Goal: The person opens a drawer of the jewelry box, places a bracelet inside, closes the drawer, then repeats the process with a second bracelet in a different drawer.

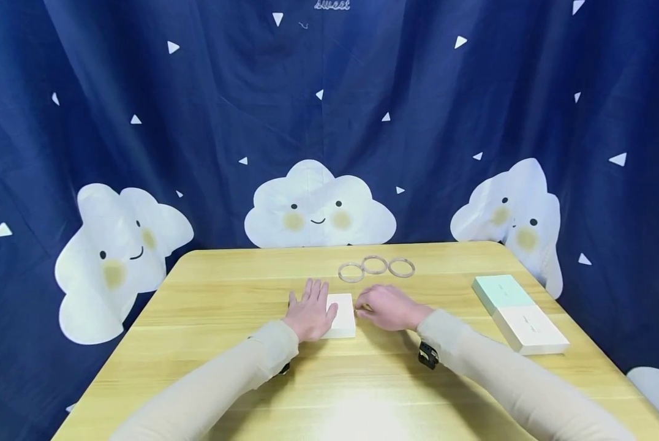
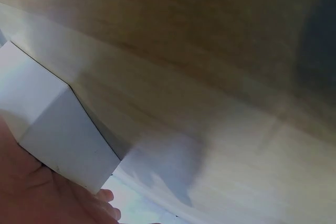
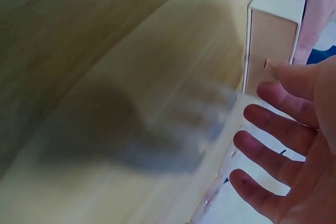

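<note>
A small white box [image 1: 342,315] lies on the table in front of the person. The left hand [image 1: 310,311] rests on its left part, fingers straight and thumb across the top. In the left wrist view the hand [image 2: 47,195] lies along the box [image 2: 68,135]. At the box's right end is the right hand [image 1: 387,307], its thumb and forefinger pinching a small pull tab [image 3: 268,63]. This tab sits on the beige end face [image 3: 270,40] seen in the right wrist view. The other fingers [image 3: 270,153] of that hand are spread and slightly bent.
Three pale pinkish rings, like bangles [image 1: 402,267], lie behind the box. On the right side of the wooden table [image 1: 225,294] stand a mint-green box [image 1: 503,290] and a whitish box [image 1: 532,327], end to end. A blue curtain [image 1: 362,135] with clouds hangs behind.
</note>
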`<action>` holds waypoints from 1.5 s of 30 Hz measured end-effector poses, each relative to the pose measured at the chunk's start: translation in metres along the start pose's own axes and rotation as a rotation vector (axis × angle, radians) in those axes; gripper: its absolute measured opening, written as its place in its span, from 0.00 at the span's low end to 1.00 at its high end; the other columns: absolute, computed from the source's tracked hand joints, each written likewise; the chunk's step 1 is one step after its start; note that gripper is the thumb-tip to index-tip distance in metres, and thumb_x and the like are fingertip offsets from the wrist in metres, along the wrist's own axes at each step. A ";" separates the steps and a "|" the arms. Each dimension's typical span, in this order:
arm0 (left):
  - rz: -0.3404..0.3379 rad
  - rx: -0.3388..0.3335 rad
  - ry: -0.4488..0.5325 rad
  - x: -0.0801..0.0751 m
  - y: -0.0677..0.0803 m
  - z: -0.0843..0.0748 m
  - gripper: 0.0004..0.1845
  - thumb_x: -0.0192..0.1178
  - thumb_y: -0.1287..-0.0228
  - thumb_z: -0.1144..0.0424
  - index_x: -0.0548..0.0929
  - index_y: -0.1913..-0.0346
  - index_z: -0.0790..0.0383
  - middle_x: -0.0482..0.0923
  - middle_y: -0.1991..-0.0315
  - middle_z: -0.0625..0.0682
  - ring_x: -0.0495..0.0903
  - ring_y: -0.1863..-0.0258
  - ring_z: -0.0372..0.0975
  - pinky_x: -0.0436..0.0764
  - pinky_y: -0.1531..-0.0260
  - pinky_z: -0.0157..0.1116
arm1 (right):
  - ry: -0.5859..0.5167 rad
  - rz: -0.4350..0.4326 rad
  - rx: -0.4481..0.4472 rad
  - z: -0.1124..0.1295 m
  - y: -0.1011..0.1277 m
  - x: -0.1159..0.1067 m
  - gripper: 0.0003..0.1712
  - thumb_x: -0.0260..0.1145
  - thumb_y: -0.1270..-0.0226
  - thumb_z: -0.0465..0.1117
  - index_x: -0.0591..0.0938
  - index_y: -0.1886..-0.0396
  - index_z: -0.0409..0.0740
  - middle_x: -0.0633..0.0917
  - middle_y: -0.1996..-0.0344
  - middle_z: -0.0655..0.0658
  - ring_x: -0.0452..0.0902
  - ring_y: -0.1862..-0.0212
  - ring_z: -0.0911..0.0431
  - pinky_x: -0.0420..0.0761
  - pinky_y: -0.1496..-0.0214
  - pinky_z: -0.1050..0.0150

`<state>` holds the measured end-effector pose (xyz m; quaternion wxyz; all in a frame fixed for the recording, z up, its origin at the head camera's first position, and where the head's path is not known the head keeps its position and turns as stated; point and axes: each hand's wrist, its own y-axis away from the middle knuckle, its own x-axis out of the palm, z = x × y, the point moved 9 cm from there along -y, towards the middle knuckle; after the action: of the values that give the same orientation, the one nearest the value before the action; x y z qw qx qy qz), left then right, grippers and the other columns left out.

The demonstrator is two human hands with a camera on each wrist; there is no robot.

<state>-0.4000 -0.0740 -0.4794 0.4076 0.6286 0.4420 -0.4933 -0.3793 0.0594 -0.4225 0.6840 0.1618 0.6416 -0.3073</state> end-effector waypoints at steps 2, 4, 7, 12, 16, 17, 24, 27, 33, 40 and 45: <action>-0.002 0.000 -0.002 -0.001 0.000 0.000 0.40 0.25 0.22 0.38 0.44 0.18 0.59 0.41 0.17 0.58 0.35 0.18 0.51 0.43 0.27 0.67 | 0.007 -0.005 -0.001 0.002 -0.002 0.001 0.05 0.67 0.30 0.43 0.88 0.64 0.52 0.87 0.65 0.56 0.83 0.60 0.59 0.83 0.55 0.58; -0.001 -0.001 -0.002 -0.002 0.001 0.000 0.40 0.25 0.22 0.38 0.44 0.18 0.59 0.41 0.17 0.58 0.35 0.18 0.50 0.43 0.27 0.67 | 0.013 -0.011 0.002 0.003 -0.003 0.001 0.05 0.67 0.30 0.42 0.87 0.65 0.51 0.87 0.66 0.56 0.82 0.61 0.59 0.83 0.57 0.58; -0.006 0.002 0.006 -0.004 0.002 -0.001 0.39 0.27 0.21 0.39 0.45 0.18 0.60 0.41 0.18 0.59 0.36 0.18 0.52 0.43 0.27 0.67 | 0.016 -0.015 0.025 0.004 -0.004 0.001 0.05 0.66 0.29 0.41 0.88 0.64 0.51 0.87 0.66 0.54 0.83 0.61 0.59 0.83 0.58 0.57; -0.009 0.002 0.019 -0.006 0.004 -0.002 0.38 0.30 0.21 0.41 0.47 0.19 0.61 0.42 0.18 0.60 0.37 0.18 0.53 0.43 0.26 0.66 | 0.014 -0.026 0.050 0.004 -0.004 0.001 0.05 0.67 0.30 0.40 0.87 0.65 0.51 0.88 0.64 0.53 0.84 0.61 0.58 0.83 0.58 0.58; -0.008 -0.001 0.022 -0.006 0.004 -0.002 0.38 0.30 0.21 0.41 0.46 0.18 0.61 0.42 0.18 0.60 0.37 0.18 0.52 0.43 0.26 0.66 | 0.022 -0.038 0.045 0.004 -0.006 0.004 0.06 0.67 0.31 0.39 0.86 0.69 0.52 0.87 0.67 0.54 0.83 0.63 0.59 0.83 0.60 0.60; -0.005 -0.002 0.020 -0.006 0.004 -0.002 0.38 0.30 0.21 0.41 0.46 0.18 0.60 0.42 0.18 0.60 0.36 0.18 0.52 0.43 0.26 0.66 | 0.026 -0.044 0.042 0.004 -0.007 0.004 0.07 0.67 0.31 0.38 0.85 0.70 0.53 0.87 0.68 0.55 0.82 0.63 0.59 0.82 0.61 0.61; -0.011 -0.004 0.022 -0.004 0.003 0.000 0.38 0.28 0.21 0.39 0.46 0.18 0.59 0.42 0.18 0.59 0.36 0.18 0.51 0.43 0.27 0.67 | 0.052 -0.070 0.016 0.007 -0.009 0.004 0.10 0.68 0.33 0.36 0.84 0.75 0.51 0.86 0.70 0.55 0.82 0.64 0.58 0.82 0.55 0.57; -0.017 -0.003 0.016 -0.003 0.002 0.000 0.39 0.28 0.21 0.39 0.46 0.18 0.59 0.42 0.18 0.59 0.36 0.18 0.51 0.43 0.27 0.67 | 0.069 -0.068 0.013 0.009 -0.009 0.004 0.10 0.68 0.34 0.36 0.84 0.75 0.51 0.86 0.68 0.55 0.81 0.64 0.57 0.81 0.54 0.56; -0.012 -0.005 0.012 -0.005 0.003 -0.002 0.38 0.30 0.21 0.40 0.46 0.18 0.60 0.43 0.18 0.60 0.37 0.18 0.52 0.43 0.26 0.66 | 0.080 -0.068 0.031 0.008 -0.008 0.003 0.10 0.68 0.35 0.36 0.85 0.76 0.51 0.87 0.64 0.53 0.80 0.64 0.55 0.80 0.58 0.57; -0.023 -0.006 0.015 -0.005 0.005 -0.003 0.38 0.29 0.21 0.40 0.46 0.18 0.58 0.43 0.18 0.59 0.36 0.18 0.51 0.43 0.26 0.66 | 0.087 -0.043 0.104 0.000 -0.006 0.006 0.08 0.67 0.35 0.37 0.86 0.73 0.54 0.88 0.58 0.53 0.80 0.60 0.51 0.80 0.60 0.51; -0.036 -0.008 0.020 -0.004 0.003 -0.001 0.37 0.30 0.21 0.40 0.47 0.18 0.58 0.44 0.18 0.59 0.38 0.18 0.51 0.43 0.26 0.66 | 0.102 -0.021 0.139 -0.005 -0.005 0.010 0.08 0.67 0.36 0.39 0.86 0.73 0.57 0.88 0.56 0.54 0.80 0.58 0.51 0.77 0.58 0.49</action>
<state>-0.3974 -0.0743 -0.4747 0.3966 0.6238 0.4593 -0.4926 -0.3864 0.0564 -0.4317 0.6342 0.2175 0.6542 -0.3499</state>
